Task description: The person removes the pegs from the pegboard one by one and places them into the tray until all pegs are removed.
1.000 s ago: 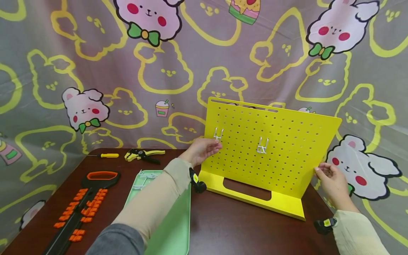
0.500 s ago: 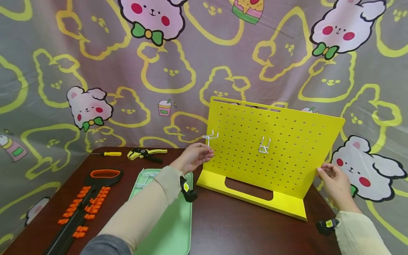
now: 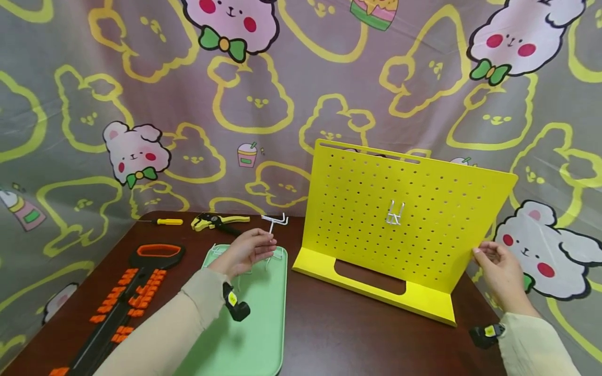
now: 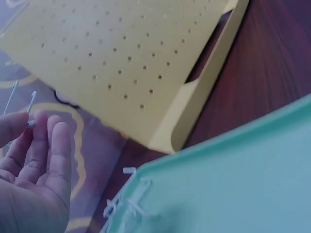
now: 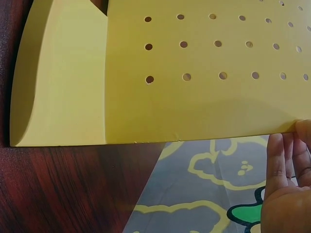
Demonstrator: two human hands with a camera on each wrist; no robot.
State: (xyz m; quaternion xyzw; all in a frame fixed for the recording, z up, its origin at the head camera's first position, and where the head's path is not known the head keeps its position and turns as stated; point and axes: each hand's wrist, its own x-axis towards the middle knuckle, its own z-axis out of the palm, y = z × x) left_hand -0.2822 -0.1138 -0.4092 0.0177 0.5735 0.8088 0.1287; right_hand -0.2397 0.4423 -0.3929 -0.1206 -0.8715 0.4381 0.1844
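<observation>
Between thumb and fingers, my left hand (image 3: 245,251) pinches a white wire pegboard hook (image 3: 273,221) above the far end of the green tray (image 3: 277,334). In the left wrist view two prongs of that hook (image 4: 32,101) stick up past the fingertips. The yellow pegboard (image 3: 362,224) stands upright on its base, with one white double hook (image 3: 394,214) on its middle. At the board's right edge my right hand (image 3: 502,274) grips it, thumb in front; in the right wrist view its fingers (image 5: 279,167) reach behind the edge.
More white hooks (image 4: 129,206) lie at the tray's far end. Behind it are yellow-black pliers (image 3: 218,223) and a yellow screwdriver (image 3: 168,221). A black tool with orange clips (image 3: 127,297) lies on the left. A patterned curtain (image 3: 263,104) hangs behind the table.
My left hand has drawn the hook off the board's left side and carried it left over the tray. My right hand stays on the board's edge. The view has shifted slightly.
</observation>
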